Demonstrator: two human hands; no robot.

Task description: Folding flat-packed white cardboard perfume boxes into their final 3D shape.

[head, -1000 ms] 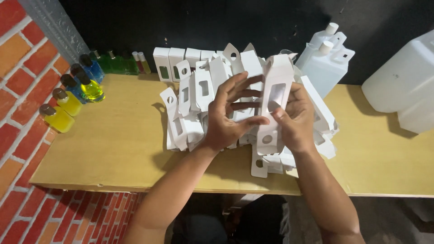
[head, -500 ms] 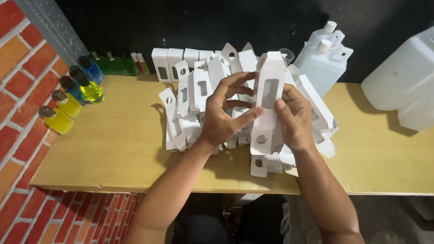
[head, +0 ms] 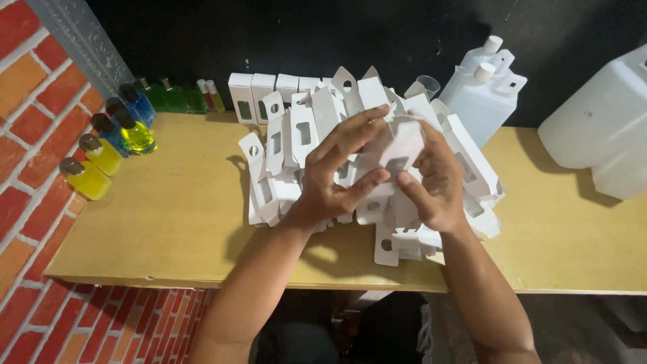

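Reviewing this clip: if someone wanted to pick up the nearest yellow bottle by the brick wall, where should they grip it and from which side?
Probably by the body of the yellow bottle, coming from the open table side on its right. It leans against the brick wall on its left, and another yellow bottle sits close behind it, so those sides are blocked. The small dark cap offers less to hold.

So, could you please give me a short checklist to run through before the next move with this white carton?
1. Both hands on the carton: ok; left hand and right hand grip it from either side.
2. Carton lifted off the pile: ok; it is held above the flat cartons.
3. Carton squared up: cannot tell; it is tilted and partly hidden by fingers.
4. End flaps tucked: cannot tell.
5. Bare table nearby: ok, on the left.
6. Bottles away from the hands: ok; they stand along the left edge.
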